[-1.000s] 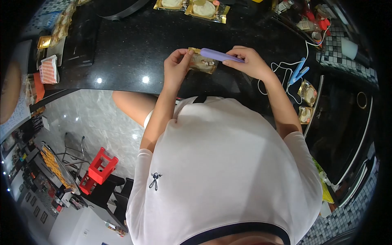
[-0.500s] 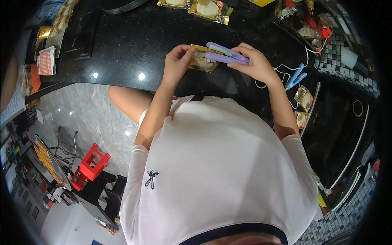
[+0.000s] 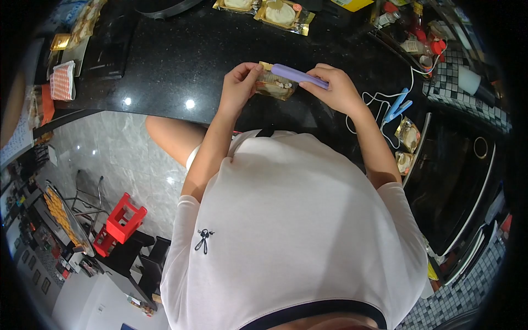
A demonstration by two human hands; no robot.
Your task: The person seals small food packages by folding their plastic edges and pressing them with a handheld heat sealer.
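Observation:
My left hand (image 3: 241,80) pinches the upper left edge of a clear and gold pastry packet (image 3: 275,89) between thumb and fingers. My right hand (image 3: 334,87) is wrapped round a purple mini flat iron (image 3: 297,75), its two arms pressed together. Its tip end lies across the packet's gold top edge, close to my left fingertips. A pale pastry inside the packet shows only in part through the film. Both hands are just above the black counter's near side.
Packed pastries (image 3: 279,15) lie at the counter's far edge. Right of my hand sit a blue mini flat iron (image 3: 397,108), a white cord (image 3: 379,94) and more packets (image 3: 408,135). Bottles (image 3: 419,25) fill the back right corner. Part of a black pan (image 3: 168,10) shows at the back.
The purple flat iron's arms have gone from apart to closed over the packet's top edge. My right hand has squeezed and moved slightly left; my left hand keeps its pinch.

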